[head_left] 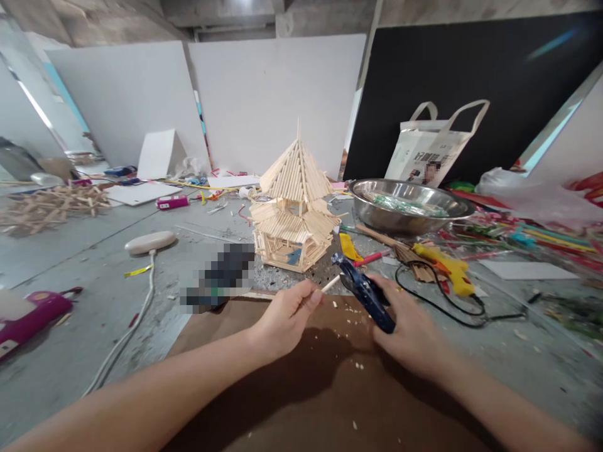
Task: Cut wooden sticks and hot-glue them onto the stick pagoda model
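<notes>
Between thumb and fingers, my left hand pinches a short pale wooden stick that points up and to the right. Dark blue hand cutters are gripped in my right hand, their head tilted up and left. The stick's far end lies at the cutters' jaws; whether they touch it I cannot tell. Just behind both hands stands a tiered pavilion model made of wooden sticks, with a pointed roof. Small wood chips lie on the brown board beneath my hands.
A yellow glue gun with a black cable lies at right, before a steel basin. A blurred-out dark object is left of the model. Further left are a white corded device and a stick pile. A white bag stands behind.
</notes>
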Demonstrator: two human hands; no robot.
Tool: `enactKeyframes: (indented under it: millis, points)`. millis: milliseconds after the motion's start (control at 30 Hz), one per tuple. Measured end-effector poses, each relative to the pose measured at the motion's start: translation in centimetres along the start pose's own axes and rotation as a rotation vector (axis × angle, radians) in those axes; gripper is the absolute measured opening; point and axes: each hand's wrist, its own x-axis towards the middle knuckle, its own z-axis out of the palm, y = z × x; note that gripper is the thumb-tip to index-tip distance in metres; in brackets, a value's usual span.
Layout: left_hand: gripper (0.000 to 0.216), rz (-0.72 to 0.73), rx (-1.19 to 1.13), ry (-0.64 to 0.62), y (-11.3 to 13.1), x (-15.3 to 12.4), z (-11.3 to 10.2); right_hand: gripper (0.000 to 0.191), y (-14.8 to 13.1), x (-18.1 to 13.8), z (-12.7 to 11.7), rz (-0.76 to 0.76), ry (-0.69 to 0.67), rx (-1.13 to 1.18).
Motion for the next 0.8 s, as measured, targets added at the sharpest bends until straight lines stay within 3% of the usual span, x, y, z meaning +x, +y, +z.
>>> enactKeyframes:
  millis: [233, 800]
  points:
    - [0.033, 0.037, 0.017, -0.030, -0.14, 0.01, 0.12, 0.053, -0.62, -0.39, -0.36, -0.037, -0.069, 0.022]
    - [0.032, 0.048, 0.002, -0.062, -0.10, -0.04, 0.16, 0.051, -0.68, -0.46, -0.53, -0.064, -0.045, 0.009]
